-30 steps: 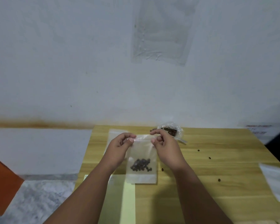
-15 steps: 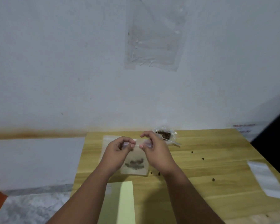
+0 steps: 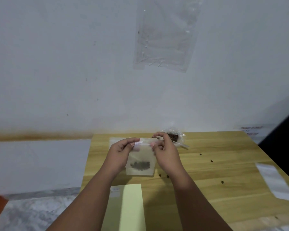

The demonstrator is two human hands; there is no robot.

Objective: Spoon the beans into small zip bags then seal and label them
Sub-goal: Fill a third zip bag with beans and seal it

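Beans (image 3: 140, 165) lie in the zip bag (image 3: 141, 157), above the table (image 3: 223, 172), between both hands.

Only two arms of the person show. The left forearm (image 3: 90, 194) and the right forearm (image 3: 195, 197) are bare along all of their visible length, from the lower edge of the view to the wrists. Both look full and even-surfaced (the picture is too soft to show hair or fine creases). The left hand (image 3: 122, 152) and the right hand (image 3: 165, 154) are bare too, with rounded knuckles and fairly thick fingers. The left thumbnail (image 3: 132, 144) and the right thumbnail (image 3: 152, 144) are cut short with blunt, rounded ends. The wide lens makes both arms look broader toward the bottom edge.
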